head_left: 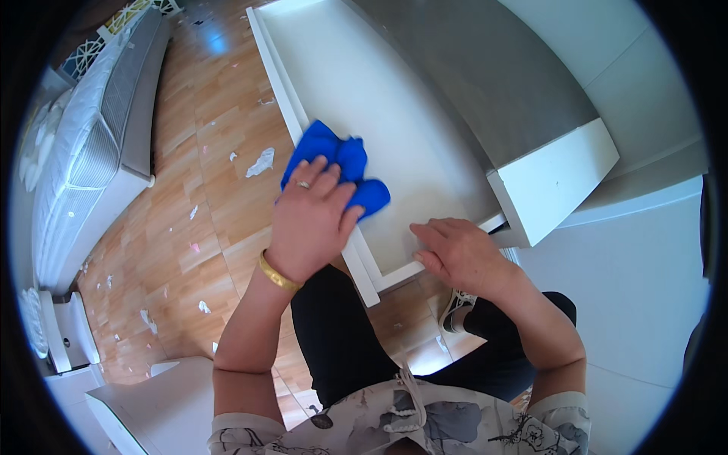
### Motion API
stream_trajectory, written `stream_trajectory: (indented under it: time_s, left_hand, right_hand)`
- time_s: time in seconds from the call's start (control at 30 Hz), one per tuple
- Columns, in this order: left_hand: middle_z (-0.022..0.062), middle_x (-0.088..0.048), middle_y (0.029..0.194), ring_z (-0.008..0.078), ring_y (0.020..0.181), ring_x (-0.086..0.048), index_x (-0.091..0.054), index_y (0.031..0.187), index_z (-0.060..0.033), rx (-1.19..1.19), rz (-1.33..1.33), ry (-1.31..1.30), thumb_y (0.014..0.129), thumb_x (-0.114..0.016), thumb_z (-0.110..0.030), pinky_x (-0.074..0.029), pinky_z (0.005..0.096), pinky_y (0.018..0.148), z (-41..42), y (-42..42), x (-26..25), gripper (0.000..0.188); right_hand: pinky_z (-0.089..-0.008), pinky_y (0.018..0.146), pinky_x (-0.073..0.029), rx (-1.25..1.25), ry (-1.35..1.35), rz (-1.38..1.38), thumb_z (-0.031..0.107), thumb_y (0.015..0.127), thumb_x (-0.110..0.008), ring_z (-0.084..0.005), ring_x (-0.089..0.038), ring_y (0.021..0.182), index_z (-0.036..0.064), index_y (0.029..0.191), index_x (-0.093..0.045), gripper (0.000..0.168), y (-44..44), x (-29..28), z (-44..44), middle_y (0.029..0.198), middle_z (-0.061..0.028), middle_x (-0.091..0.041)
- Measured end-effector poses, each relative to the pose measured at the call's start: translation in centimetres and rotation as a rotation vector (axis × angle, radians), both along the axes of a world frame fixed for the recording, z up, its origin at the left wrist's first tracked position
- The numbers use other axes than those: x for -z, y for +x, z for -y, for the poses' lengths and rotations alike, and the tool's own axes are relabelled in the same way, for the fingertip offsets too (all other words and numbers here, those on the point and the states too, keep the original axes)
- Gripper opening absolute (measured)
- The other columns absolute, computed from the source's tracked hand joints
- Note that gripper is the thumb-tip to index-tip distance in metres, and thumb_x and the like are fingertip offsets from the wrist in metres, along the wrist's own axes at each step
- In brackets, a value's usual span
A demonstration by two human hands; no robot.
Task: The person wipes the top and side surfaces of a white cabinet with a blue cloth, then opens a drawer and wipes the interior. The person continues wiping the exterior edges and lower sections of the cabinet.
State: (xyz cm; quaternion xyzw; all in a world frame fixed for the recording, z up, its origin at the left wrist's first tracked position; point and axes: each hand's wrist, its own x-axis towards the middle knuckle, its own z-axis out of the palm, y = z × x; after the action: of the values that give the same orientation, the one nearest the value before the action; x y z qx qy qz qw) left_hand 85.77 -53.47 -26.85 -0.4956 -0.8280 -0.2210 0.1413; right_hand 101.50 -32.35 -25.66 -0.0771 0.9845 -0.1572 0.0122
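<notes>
My left hand (314, 210) presses on a bunched blue cloth (341, 153), which lies over the front edge of a pulled-out white drawer (392, 119). A ring and a gold-coloured bangle are on that hand and wrist. Over the near right corner of the drawer, my right hand (463, 256) is bent at the side panel, with its fingers over the inside; no object shows in it. The drawer's bare white bottom runs back under the grey cabinet top (483, 74). Part of the cloth is hidden beneath my left hand.
A mattress on a bed base (108, 131) stands at the left. Scraps of white and pink paper (260, 162) are scattered over the wood-look floor (187, 267). At lower left is a white furniture piece (165, 404); at right, the cabinet's white end (560, 179) adjoins a pale wall.
</notes>
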Motion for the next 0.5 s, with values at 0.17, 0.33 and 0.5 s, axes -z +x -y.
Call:
stream_trajectory:
  time_s: [0.17,0.33,0.5]
  left_hand:
    - [0.0154,-0.068,0.107,0.0329,0.111,-0.062,-0.07,0.096,-0.0028,0.313,0.154,-0.208,0.08,-0.072,-0.024,-0.043,0.0472,0.104,0.3,5.2,-1.1,0.026]
    - [0.0152,-0.068,0.091,0.0326,0.096,-0.063,-0.069,0.087,-0.0024,0.427,0.317,-0.603,0.085,-0.068,-0.024,-0.049,0.0428,0.091,-1.9,3.3,-1.4,0.021]
    - [0.0167,-0.067,0.087,0.0337,0.094,-0.062,-0.067,0.086,0.0001,0.531,0.321,-0.688,0.089,-0.064,-0.023,-0.049,0.0432,0.087,-5.1,2.5,-0.7,0.024]
  right_hand:
    - [-0.042,0.074,-0.054,0.062,-0.343,-0.226,0.014,0.087,-0.066,-0.0336,-0.066,0.083,0.001,0.116,-0.058,0.033,0.3,2.3,-0.3,0.092,-0.0153,-0.068]
    - [-0.0395,0.079,-0.053,-0.017,-0.196,-0.405,0.009,0.082,-0.069,-0.0302,-0.067,0.083,0.005,0.115,-0.06,0.035,0.7,3.4,0.2,0.092,-0.0124,-0.068]
    - [-0.0383,0.081,-0.051,-0.005,-0.194,-0.569,0.006,0.079,-0.068,-0.0278,-0.066,0.088,0.003,0.114,-0.062,0.035,1.5,3.2,-0.5,0.098,-0.0122,-0.067]
